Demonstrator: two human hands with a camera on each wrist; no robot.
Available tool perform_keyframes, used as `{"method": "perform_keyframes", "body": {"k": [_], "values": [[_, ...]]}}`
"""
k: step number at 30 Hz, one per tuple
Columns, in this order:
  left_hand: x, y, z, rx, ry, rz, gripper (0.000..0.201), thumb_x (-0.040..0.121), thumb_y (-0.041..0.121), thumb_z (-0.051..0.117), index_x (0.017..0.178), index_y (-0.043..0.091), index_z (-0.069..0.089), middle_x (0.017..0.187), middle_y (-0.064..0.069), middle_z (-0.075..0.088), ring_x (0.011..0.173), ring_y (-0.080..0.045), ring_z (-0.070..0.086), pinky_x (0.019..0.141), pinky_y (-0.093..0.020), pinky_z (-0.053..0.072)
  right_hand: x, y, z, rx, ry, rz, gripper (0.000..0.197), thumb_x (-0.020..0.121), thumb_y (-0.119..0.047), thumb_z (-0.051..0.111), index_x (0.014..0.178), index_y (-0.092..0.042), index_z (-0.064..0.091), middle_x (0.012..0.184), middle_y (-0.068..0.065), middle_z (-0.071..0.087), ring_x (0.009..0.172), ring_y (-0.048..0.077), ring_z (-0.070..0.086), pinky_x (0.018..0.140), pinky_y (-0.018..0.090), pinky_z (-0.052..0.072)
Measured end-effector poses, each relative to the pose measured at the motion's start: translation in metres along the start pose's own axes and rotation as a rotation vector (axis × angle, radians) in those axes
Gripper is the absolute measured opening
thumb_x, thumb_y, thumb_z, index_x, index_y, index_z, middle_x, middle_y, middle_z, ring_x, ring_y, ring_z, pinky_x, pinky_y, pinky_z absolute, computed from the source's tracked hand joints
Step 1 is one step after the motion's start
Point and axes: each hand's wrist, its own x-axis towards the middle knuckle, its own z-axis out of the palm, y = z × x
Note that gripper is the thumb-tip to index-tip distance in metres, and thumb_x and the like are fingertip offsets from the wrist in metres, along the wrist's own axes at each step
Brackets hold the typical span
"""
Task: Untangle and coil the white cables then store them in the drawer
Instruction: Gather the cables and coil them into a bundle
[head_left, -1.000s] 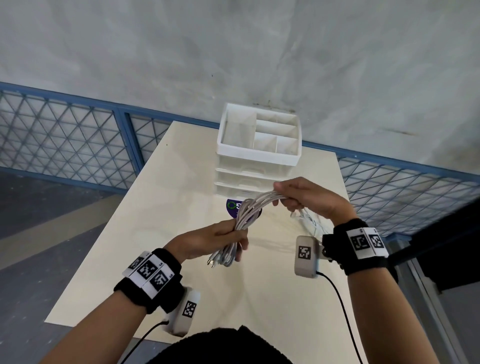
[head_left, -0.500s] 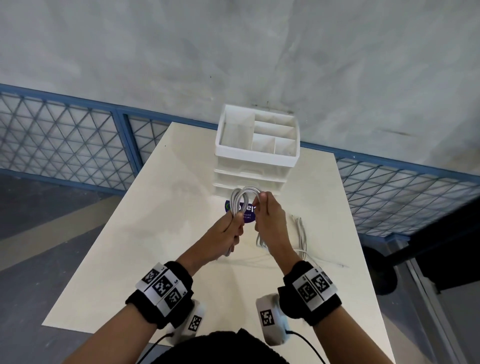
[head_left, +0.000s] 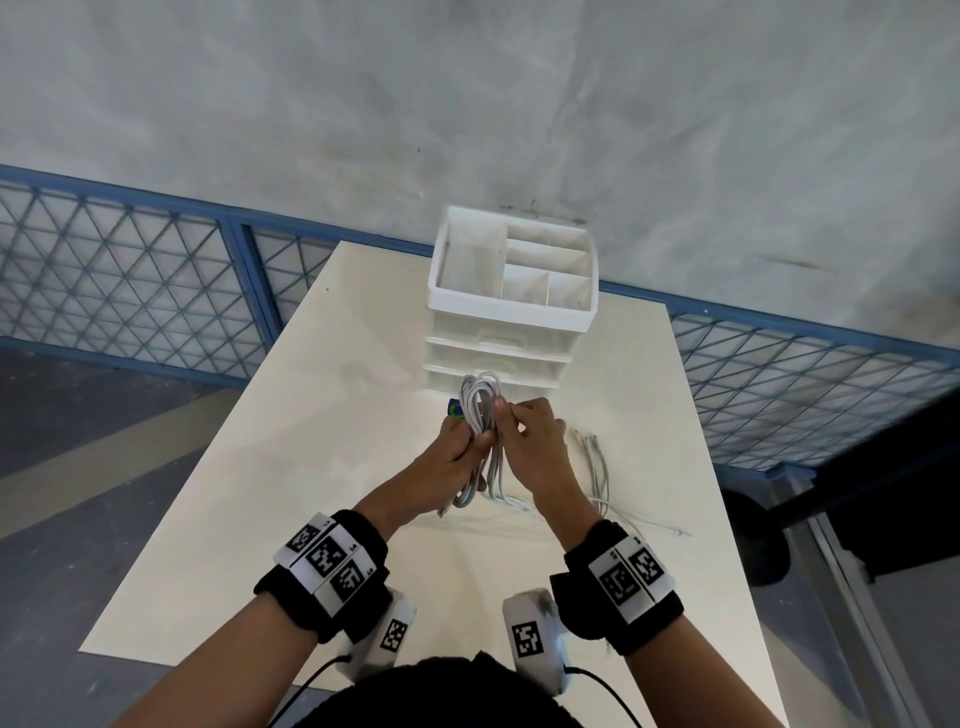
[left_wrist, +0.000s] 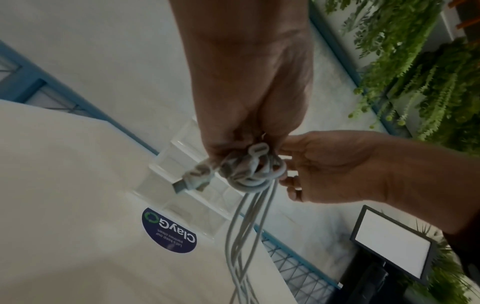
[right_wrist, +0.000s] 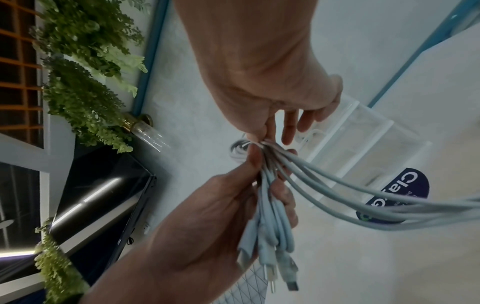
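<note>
White cables (head_left: 480, 415) bunched into a looped bundle, held in the air above the cream table (head_left: 249, 499), just in front of the white drawer unit (head_left: 511, 332). Left hand (head_left: 457, 457) grips the bundle around its middle, fingers curled round the strands; loop end sticks up past the fist, the plug ends hang down below it. Left wrist view shows a flat USB plug (left_wrist: 191, 179) and an oval connector tip poking out of the fist, several strands trailing downward. Right hand (head_left: 535, 447) meets the bundle from the other side, thumb and forefinger pinching the strands near the top, remaining fingers loosely extended. Right wrist view: several strands fan out from that pinch toward the right edge of the frame. More loose white cable (head_left: 597, 467) lies on the table to the right of the hands, untidy, partly hidden behind the right wrist. Drawer unit has an open divided tray on top; its drawers appear closed. Dark round sticker (left_wrist: 168, 230) on the table at the unit's foot.
</note>
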Motion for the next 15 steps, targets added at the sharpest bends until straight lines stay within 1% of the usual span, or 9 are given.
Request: {"method": "perform_keyframes", "body": {"k": [2,3,5,6,7,9,12,14,15], "values": [[-0.002,0.001,-0.003,-0.019,-0.048,-0.013,0.020,0.100,0.024,0.035,0.089,0.011,0.045,0.086,-0.004,0.045,0.062,-0.009,0.055,0.052,-0.009,0.045,0.003,0.001,0.001,-0.019,-0.023,0.043,0.043,0.096,-0.048,0.037,0.085,-0.021,0.069,0.108,0.000,0.050,0.105,0.023,0.043,0.100,0.041,0.033],[-0.003,0.001,-0.003,-0.034,-0.073,-0.019,0.020,0.100,0.024,0.035,0.090,0.013,0.049,0.080,0.001,0.052,0.060,-0.004,0.057,0.053,-0.011,0.046,0.004,0.002,0.002,-0.013,-0.032,0.025,0.047,0.093,-0.053,0.036,0.084,-0.020,0.069,0.105,-0.001,0.055,0.102,0.024,0.048,0.099,0.044,0.037],[-0.005,0.002,-0.003,-0.066,-0.090,-0.019,0.023,0.100,0.023,0.035,0.082,0.020,0.050,0.065,0.012,0.061,0.055,0.003,0.057,0.057,-0.012,0.048,0.005,0.001,-0.001,-0.015,-0.054,-0.060,0.053,0.089,-0.054,0.033,0.069,-0.013,0.059,0.075,0.001,0.059,0.077,0.027,0.056,0.085,0.048,0.048],[-0.006,0.002,-0.003,-0.076,-0.088,-0.011,0.026,0.100,0.022,0.035,0.079,0.021,0.050,0.059,0.015,0.063,0.053,0.003,0.056,0.057,-0.011,0.048,0.005,-0.001,-0.004,-0.019,-0.077,-0.108,0.053,0.092,-0.048,0.033,0.068,-0.006,0.055,0.064,0.006,0.055,0.068,0.029,0.056,0.078,0.047,0.049],[-0.006,0.002,-0.004,-0.088,-0.082,-0.001,0.027,0.100,0.021,0.034,0.079,0.020,0.051,0.057,0.018,0.065,0.053,0.001,0.055,0.057,-0.012,0.047,0.005,-0.001,-0.007,-0.025,-0.102,-0.146,0.051,0.096,-0.041,0.034,0.069,-0.002,0.053,0.060,0.009,0.055,0.066,0.030,0.056,0.074,0.044,0.048],[-0.005,0.001,-0.005,-0.108,-0.092,0.017,0.030,0.101,0.023,0.034,0.086,0.012,0.057,0.063,0.017,0.067,0.055,-0.003,0.053,0.058,-0.014,0.047,0.006,-0.002,-0.014,-0.038,-0.149,-0.188,0.050,0.100,-0.033,0.033,0.071,0.001,0.055,0.061,0.013,0.060,0.068,0.026,0.058,0.069,0.035,0.043],[-0.005,-0.006,-0.007,-0.159,-0.100,0.025,0.030,0.100,0.023,0.034,0.086,0.009,0.057,0.066,0.013,0.065,0.056,-0.006,0.052,0.059,-0.019,0.046,0.002,-0.003,-0.020,-0.031,-0.289,-0.188,0.048,0.102,-0.031,0.028,0.068,-0.008,0.053,0.057,0.000,0.058,0.061,0.013,0.053,0.067,0.025,0.038],[-0.004,-0.007,-0.007,-0.204,-0.094,0.034,0.030,0.099,0.024,0.035,0.080,0.010,0.054,0.061,0.010,0.059,0.056,-0.007,0.051,0.058,-0.019,0.045,-0.003,0.000,-0.018,0.081,-0.361,-0.121,0.048,0.102,-0.035,0.023,0.070,-0.016,0.052,0.062,-0.007,0.057,0.063,0.003,0.055,0.071,0.019,0.040],[-0.003,-0.006,-0.008,-0.234,-0.083,0.039,0.031,0.099,0.025,0.036,0.079,0.011,0.054,0.061,0.008,0.057,0.056,-0.007,0.051,0.058,-0.019,0.044,-0.005,0.002,-0.017,0.160,-0.392,-0.075,0.051,0.102,-0.038,0.018,0.072,-0.018,0.054,0.064,-0.009,0.058,0.062,-0.003,0.056,0.071,0.012,0.042]]}}
